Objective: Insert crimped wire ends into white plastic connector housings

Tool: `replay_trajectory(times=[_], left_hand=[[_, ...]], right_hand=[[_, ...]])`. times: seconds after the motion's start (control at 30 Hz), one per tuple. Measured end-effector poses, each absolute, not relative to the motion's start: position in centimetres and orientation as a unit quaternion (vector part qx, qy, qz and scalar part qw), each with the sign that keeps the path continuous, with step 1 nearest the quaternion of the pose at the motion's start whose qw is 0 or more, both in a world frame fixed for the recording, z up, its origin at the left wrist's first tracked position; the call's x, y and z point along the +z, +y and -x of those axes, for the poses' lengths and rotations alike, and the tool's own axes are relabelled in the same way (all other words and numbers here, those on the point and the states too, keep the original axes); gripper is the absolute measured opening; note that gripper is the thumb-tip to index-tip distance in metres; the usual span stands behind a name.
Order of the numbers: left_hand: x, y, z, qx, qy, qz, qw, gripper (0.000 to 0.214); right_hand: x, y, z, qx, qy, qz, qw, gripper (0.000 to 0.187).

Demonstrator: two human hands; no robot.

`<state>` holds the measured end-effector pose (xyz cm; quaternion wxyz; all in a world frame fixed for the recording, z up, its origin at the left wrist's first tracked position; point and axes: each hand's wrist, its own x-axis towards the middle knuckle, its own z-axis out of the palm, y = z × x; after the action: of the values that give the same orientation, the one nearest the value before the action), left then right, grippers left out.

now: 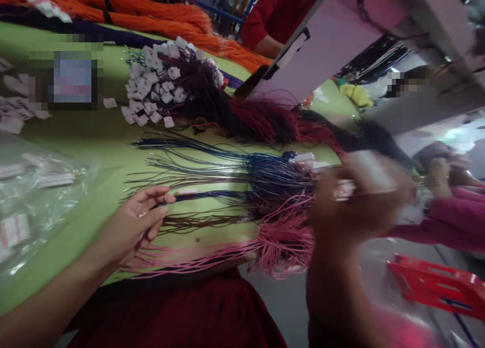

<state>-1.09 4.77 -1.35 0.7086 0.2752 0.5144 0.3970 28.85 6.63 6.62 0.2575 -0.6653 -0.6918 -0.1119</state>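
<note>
My left hand (146,216), palm partly turned up with fingers curled toward the thumb, is at the left ends of the wires. Dark wire tips meet its fingertips and a tiny whitish bit shows by the thumb; what it grips is unclear. My right hand (356,201) is raised at the right, smeared by motion. A whitish patch (373,171) shows at its fingers, too blurred to name. Between the hands lie blue wires (273,174), brown wires (200,220) and pink wires (284,232) in bundles. A small pink-and-white piece (187,191) rests on the dark blue wires.
Behind lies a dark red and black wire bundle (257,118) with white connectors (151,85). Orange wires (159,14) run along the back. A clear plastic bag (49,206) is at left. A pale panel (299,50) slants at right, near a red plastic frame (435,285) and other people.
</note>
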Motion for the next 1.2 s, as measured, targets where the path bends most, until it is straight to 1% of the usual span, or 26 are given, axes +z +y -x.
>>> replay_trajectory(times=[0.03,0.07,0.1,0.13,0.2,0.23,0.33,0.43,0.5,0.53,0.6,0.63,0.7,0.73,0.77,0.8,0.87,0.9,0.97,1.03,1.1,1.13,1.17,1.2], left_hand=[[-1.3,4.8,1.0,0.403,0.515,-0.261,0.711,0.026],[-1.3,4.9,1.0,0.41,0.512,-0.245,0.714,0.023],[-1.4,5.0,1.0,0.418,0.509,-0.227,0.717,0.021],[-1.5,5.2,1.0,0.426,0.51,-0.208,0.717,0.02],[-1.7,5.6,1.2,0.441,0.515,-0.175,0.714,0.021],[-1.8,5.7,1.3,0.445,0.516,-0.166,0.713,0.022],[-1.9,6.0,1.7,0.448,0.5,-0.166,0.723,0.023],[-1.2,5.8,2.1,0.468,0.478,-0.156,0.727,0.018],[-0.1,5.5,2.3,0.485,0.466,-0.132,0.728,0.017],[0.6,5.2,2.5,0.495,0.464,-0.115,0.726,0.018],[1.8,4.5,2.7,0.524,0.472,-0.068,0.705,0.023],[2.2,4.1,2.9,0.539,0.479,-0.049,0.691,0.028],[2.6,3.1,3.0,0.556,0.493,-0.031,0.668,0.034],[2.5,2.5,3.1,0.558,0.499,-0.032,0.662,0.035],[2.3,2.0,3.0,0.557,0.504,-0.037,0.659,0.036],[1.9,1.5,2.9,0.553,0.506,-0.044,0.661,0.035],[1.1,0.5,2.7,0.541,0.503,-0.058,0.671,0.033],[0.7,0.0,2.6,0.535,0.5,-0.062,0.678,0.031],[0.1,-0.6,2.5,0.533,0.5,-0.066,0.68,0.027],[-0.5,-1.1,2.7,0.535,0.504,-0.07,0.675,0.023],[-0.8,-1.3,3.0,0.538,0.504,-0.076,0.672,0.02],[-1.0,-1.3,3.2,0.539,0.504,-0.077,0.67,0.018],[-1.1,-1.3,3.3,0.54,0.505,-0.078,0.669,0.018],[-1.2,-1.2,3.4,0.541,0.504,-0.08,0.669,0.017]], right_hand=[[7.5,6.9,-31.5,-0.235,-0.604,0.692,0.317,0.042],[8.0,7.2,-34.0,-0.283,-0.548,0.721,0.318,0.039],[8.2,7.4,-36.0,-0.256,-0.523,0.771,0.258,0.038],[8.1,7.5,-37.5,-0.203,-0.517,0.814,0.169,0.038],[7.3,7.4,-39.1,-0.154,-0.527,0.828,0.113,0.03],[6.9,7.1,-39.3,-0.143,-0.532,0.828,0.102,0.027],[6.1,5.6,-38.4,-0.182,-0.558,0.806,0.075,0.028],[6.1,4.5,-37.5,-0.229,-0.601,0.765,-0.018,0.03],[6.3,4.2,-37.3,-0.221,-0.623,0.747,-0.069,0.031],[6.5,4.0,-37.3,-0.213,-0.629,0.744,-0.079,0.032],[7.0,3.4,-37.0,-0.225,-0.635,0.738,-0.052,0.032],[7.3,2.8,-36.4,-0.245,-0.639,0.729,-0.016,0.032],[7.4,1.2,-34.3,-0.283,-0.667,0.684,0.084,0.028],[7.2,0.3,-32.8,-0.29,-0.694,0.646,0.134,0.022],[6.6,-0.5,-30.9,-0.251,-0.737,0.605,0.166,0.012],[5.8,-1.2,-28.9,-0.18,-0.792,0.559,0.164,0.009],[3.3,-1.7,-25.0,-0.023,-0.857,0.502,0.113,0.013],[1.9,-1.5,-23.4,0.028,-0.875,0.478,0.077,0.012],[-0.8,-0.6,-21.2,0.065,-0.882,0.467,0.016,0.013],[-2.3,0.4,-20.5,0.103,-0.877,0.469,-0.012,0.013],[-2.1,1.2,-20.7,0.178,-0.869,0.462,0.01,0.013],[-1.5,1.5,-21.1,0.232,-0.857,0.459,0.045,0.01],[-0.6,2.0,-21.6,0.287,-0.833,0.463,0.098,0.006],[0.4,2.6,-22.2,0.337,-0.795,0.475,0.169,0.011]])
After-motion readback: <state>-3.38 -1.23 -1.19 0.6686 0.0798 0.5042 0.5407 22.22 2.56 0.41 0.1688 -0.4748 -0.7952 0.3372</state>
